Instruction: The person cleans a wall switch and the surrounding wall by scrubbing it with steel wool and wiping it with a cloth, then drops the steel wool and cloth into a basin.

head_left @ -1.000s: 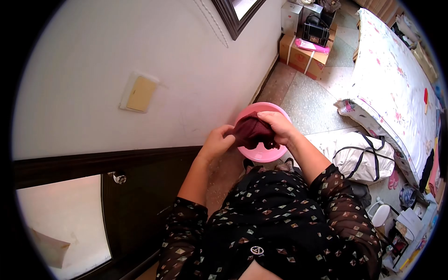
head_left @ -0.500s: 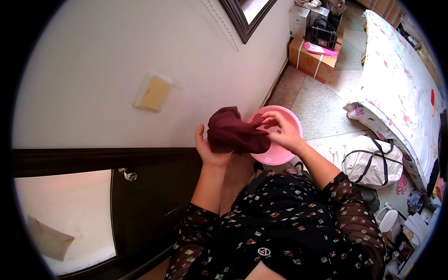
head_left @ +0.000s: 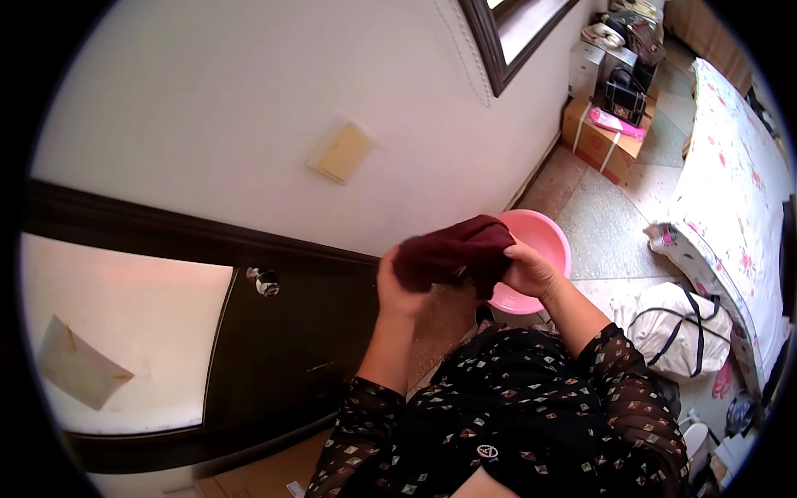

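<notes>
A dark maroon cloth (head_left: 452, 250) is stretched between both hands, above and left of a pink basin (head_left: 552, 236) on the floor. My left hand (head_left: 400, 286) holds the cloth's left end, its fingers partly hidden under the fabric. On the other end, my right hand (head_left: 529, 270) grips the cloth with the thumb on top, over the basin's near part. The cloth covers some of the basin's left rim.
The wall with a switch plate (head_left: 342, 153) rises at left, above a dark wooden panel (head_left: 286, 332). A cardboard box (head_left: 594, 141) with a black handbag (head_left: 624, 98) stands at the back. To the right are a white bag (head_left: 677, 332) and a floral mattress (head_left: 735, 166).
The view has turned toward the left. My right hand, loosely touching the cloth half a second ago, now grips its right end, and the cloth is spread sideways between both hands.
</notes>
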A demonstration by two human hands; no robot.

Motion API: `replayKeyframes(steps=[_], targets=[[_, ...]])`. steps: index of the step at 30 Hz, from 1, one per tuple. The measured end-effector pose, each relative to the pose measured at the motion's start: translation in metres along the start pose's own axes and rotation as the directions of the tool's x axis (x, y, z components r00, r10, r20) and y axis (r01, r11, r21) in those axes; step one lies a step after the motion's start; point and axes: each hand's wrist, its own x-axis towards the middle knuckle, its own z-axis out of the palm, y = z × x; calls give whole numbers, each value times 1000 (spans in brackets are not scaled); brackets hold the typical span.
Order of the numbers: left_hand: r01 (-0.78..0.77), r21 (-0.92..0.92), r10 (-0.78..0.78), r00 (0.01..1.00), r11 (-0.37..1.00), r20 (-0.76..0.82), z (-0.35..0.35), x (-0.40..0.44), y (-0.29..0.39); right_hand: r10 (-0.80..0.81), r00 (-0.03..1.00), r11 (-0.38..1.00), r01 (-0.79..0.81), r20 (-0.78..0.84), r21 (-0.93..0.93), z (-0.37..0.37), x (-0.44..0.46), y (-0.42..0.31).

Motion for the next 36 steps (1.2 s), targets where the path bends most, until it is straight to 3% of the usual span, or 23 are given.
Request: replayKeyframes(steps=[2, 3, 4, 5, 6, 8, 9, 11, 12, 14, 15, 16, 18, 22, 26, 28, 32, 36], targets=[[113, 34, -117, 987, 993, 113, -9, -3, -15, 68, 997, 964, -78, 47, 253, 12, 9, 2], [142, 42, -146, 983, 989, 116, -10, -4, -26, 159, 986, 967, -165, 46, 192, 7, 18, 9], [169, 50, -174, 978, 984, 119, -4, -5, -37, 91, 995, 992, -89, 27, -89, 16, 30, 12], [44, 229, -45, 999, 972, -1, 5, -8, -48, 39, 997, 960, -54, -60, -275, 22, 36, 18], [28, 383, -11, 999, 923, -48, 10, -11, -50, -34, 990, 890, -31, -134, -454, 26, 40, 24], [-65, 753, 101, 995, 655, -1, 9, -16, -47, -117, 982, 903, 43, -149, -427, 27, 50, 24], [-79, 746, 115, 993, 661, 3, 13, -22, -37, -117, 974, 910, 26, -196, -414, 22, 53, 22], [-33, 901, -11, 999, 434, 41, 18, -40, -3, -135, 945, 891, -16, -299, -453, 27, 60, 13], [-41, 897, 1, 999, 441, 45, 11, -43, 7, -132, 948, 886, -18, -290, -463, 31, 66, 9], [-73, 877, 195, 981, 476, -24, -7, -48, 22, -464, 878, 452, 123, -114, -884, 40, 82, 3], [-78, 873, 200, 979, 481, -22, -13, -51, 28, -579, 813, 200, 223, 69, -954, 51, 92, 1], [-43, 844, 209, 974, 535, -83, -18, -53, 32, -574, 815, 193, 225, 76, -955, 66, 100, -2], [-18, 806, 218, 966, 591, -138, -28, -54, 36, -667, 692, -36, 340, 276, -940, 98, 112, -9], [-27, 776, 154, 984, 631, -92, -41, -58, 37, -652, 704, -47, 331, 280, -943, 142, 133, -13], [-11, 773, 130, 987, 634, -92, -53, -58, 39, -642, 670, -228, 298, 373, -927, 160, 154, -16], [-6, 777, 119, 989, 629, -89, -59, -56, 42, -581, 680, -385, 255, 447, -887, 165, 163, -20], [5, 783, 95, 992, 622, -82, -61, -52, 50, -579, 707, -414, 174, 406, -893, 167, 170, -31], [-22, 773, 87, 995, 635, -43, -68, -47, 53, -644, 706, -334, 85, 293, -939, 156, 174, -42]])
